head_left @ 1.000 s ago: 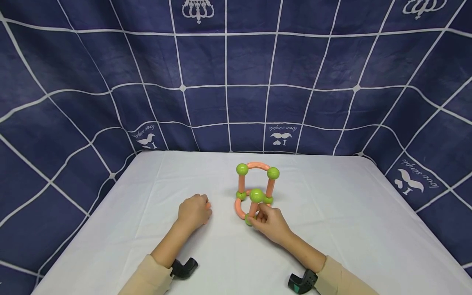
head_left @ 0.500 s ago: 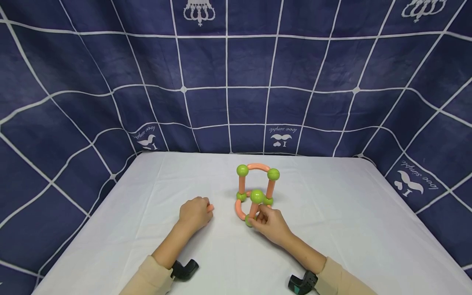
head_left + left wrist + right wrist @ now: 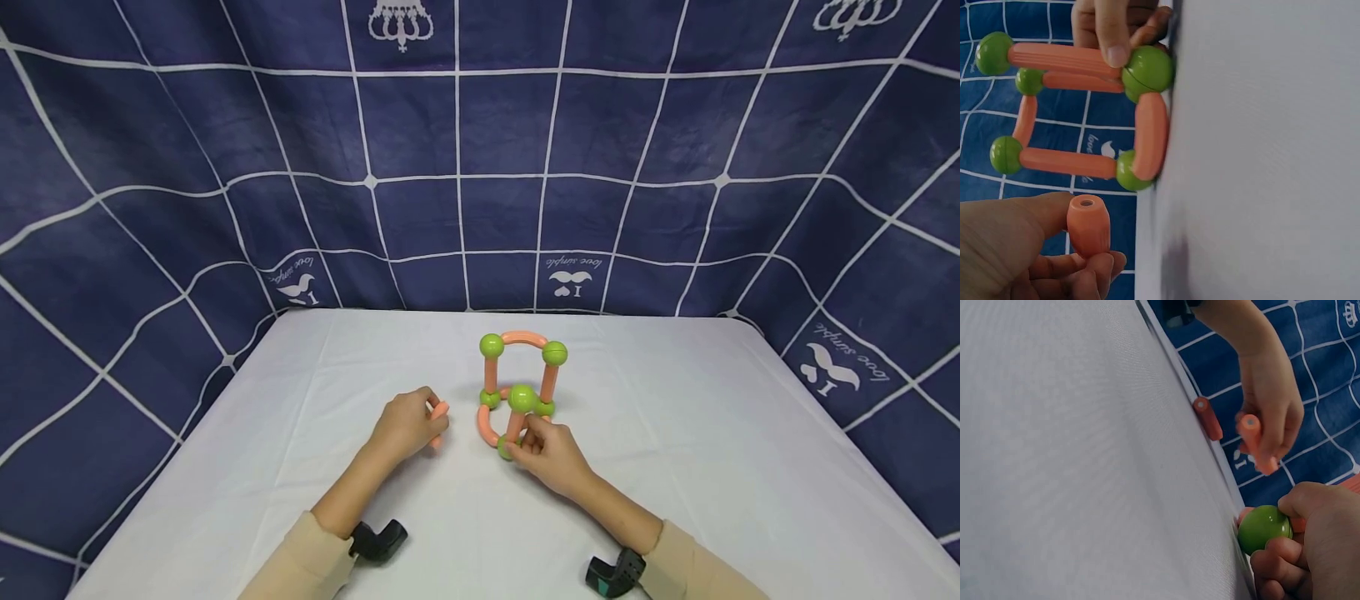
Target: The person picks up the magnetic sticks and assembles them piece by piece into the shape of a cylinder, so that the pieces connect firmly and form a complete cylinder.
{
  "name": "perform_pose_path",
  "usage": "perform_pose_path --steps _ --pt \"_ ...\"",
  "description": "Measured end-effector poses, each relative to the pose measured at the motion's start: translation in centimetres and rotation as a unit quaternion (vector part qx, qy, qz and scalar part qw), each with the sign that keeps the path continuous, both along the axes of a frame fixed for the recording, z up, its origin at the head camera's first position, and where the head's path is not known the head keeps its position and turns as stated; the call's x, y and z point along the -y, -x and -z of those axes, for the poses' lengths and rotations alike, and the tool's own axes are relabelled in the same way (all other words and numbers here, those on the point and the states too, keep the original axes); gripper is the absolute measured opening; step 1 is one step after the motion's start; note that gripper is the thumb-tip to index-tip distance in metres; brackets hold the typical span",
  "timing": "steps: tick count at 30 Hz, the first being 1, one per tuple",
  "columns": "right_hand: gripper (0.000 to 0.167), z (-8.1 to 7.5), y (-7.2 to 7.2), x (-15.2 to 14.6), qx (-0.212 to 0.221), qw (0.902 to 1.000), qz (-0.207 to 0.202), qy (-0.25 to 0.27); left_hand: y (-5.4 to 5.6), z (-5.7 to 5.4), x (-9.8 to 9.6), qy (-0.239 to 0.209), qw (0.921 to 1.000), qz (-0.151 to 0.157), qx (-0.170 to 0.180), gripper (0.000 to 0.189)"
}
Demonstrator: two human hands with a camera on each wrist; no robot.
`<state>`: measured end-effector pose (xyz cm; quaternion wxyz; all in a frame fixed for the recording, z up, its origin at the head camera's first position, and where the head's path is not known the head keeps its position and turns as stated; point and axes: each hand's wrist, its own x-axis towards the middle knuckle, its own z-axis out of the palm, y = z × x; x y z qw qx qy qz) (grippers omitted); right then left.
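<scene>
Orange rods and green balls form a magnetic building-stick frame (image 3: 522, 398) at mid-table, its curved base rods lying low and three uprights rising from them. A curved rod (image 3: 525, 337) bridges the two far uprights. With thumb and fingertips my right hand (image 3: 557, 458) pinches the near upright just above its bottom green ball (image 3: 1263, 529). Left of the frame and apart from it, my left hand (image 3: 405, 427) holds a loose orange rod (image 3: 1089, 228) between thumb and fingers. The hole in the rod's end faces the left wrist camera.
Another orange rod (image 3: 1209, 419) lies on the table beside the left hand in the right wrist view. White cloth (image 3: 675, 467) covers the table. A dark blue checked curtain (image 3: 495, 133) hangs behind and at both sides.
My left hand has moved slightly right towards the frame and turned, bringing more of its orange rod into sight. My right hand keeps its pinch at the near upright, and the frame stands still.
</scene>
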<state>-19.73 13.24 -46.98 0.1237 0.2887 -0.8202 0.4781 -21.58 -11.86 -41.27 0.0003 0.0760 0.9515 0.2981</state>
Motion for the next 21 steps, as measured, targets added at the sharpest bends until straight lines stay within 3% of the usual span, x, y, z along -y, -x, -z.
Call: perform_pose_path --steps 7,21 --pt "0.022 0.1 0.1 0.0 -0.001 1.0000 0.002 0.000 0.4 -1.9 -1.7 -0.068 0.9975 -0.001 0.020 0.025" --pt "0.022 0.3 0.2 0.0 -0.021 0.9997 -0.006 0.009 0.7 -4.7 -4.2 -0.129 0.9912 -0.008 -0.029 0.025"
